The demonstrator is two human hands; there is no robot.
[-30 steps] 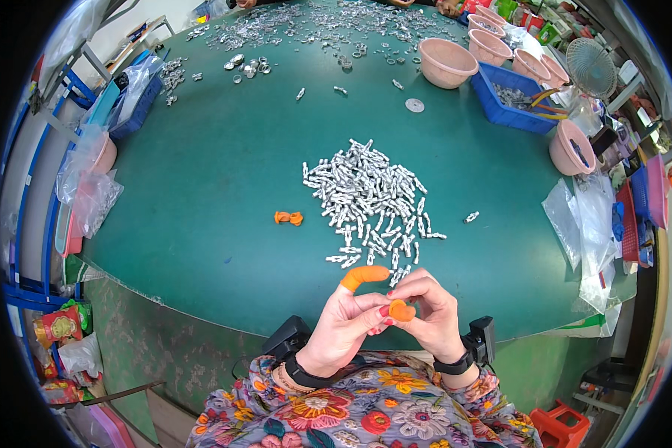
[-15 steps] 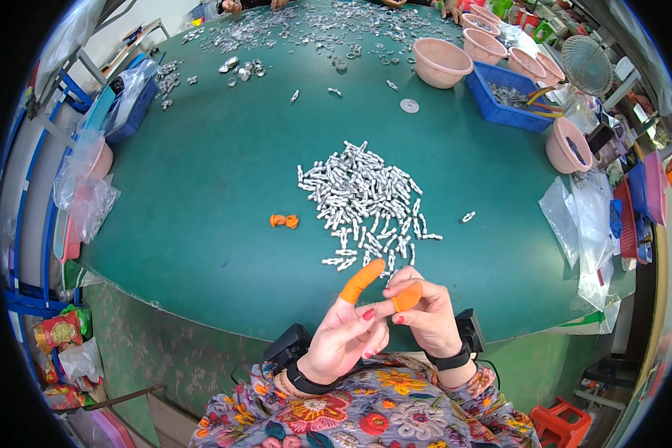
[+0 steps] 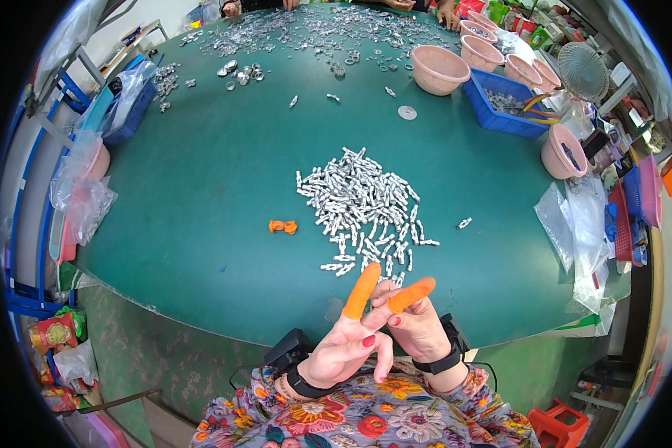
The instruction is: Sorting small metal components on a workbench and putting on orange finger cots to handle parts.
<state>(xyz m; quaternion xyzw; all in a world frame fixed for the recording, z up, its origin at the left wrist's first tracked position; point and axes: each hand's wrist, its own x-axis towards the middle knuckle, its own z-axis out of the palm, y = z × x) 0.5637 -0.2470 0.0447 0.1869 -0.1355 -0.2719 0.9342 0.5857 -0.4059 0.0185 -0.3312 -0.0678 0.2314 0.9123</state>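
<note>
My left hand (image 3: 339,349) is at the table's near edge, its index and middle fingers stretched apart. An orange finger cot (image 3: 362,293) covers the index finger. A second orange finger cot (image 3: 413,295) sits on the middle finger, which points to the upper right. My right hand (image 3: 420,332) is closed at the base of that second cot, thumb and fingers pinching it around the finger. Just beyond both hands lies a heap of small silvery metal pieces (image 3: 358,190), with several loose ones at its near side.
Two or so more orange finger cots (image 3: 282,226) lie left of the heap. One metal piece (image 3: 464,223) lies apart at right. Pink bowls (image 3: 440,71) and a blue bin (image 3: 504,104) line the far right. Other people's hands (image 3: 448,16) are at the far edge.
The second cot, bunched at the fingertip before, is now drawn down along my left middle finger. My right hand has slid toward the base of that finger.
</note>
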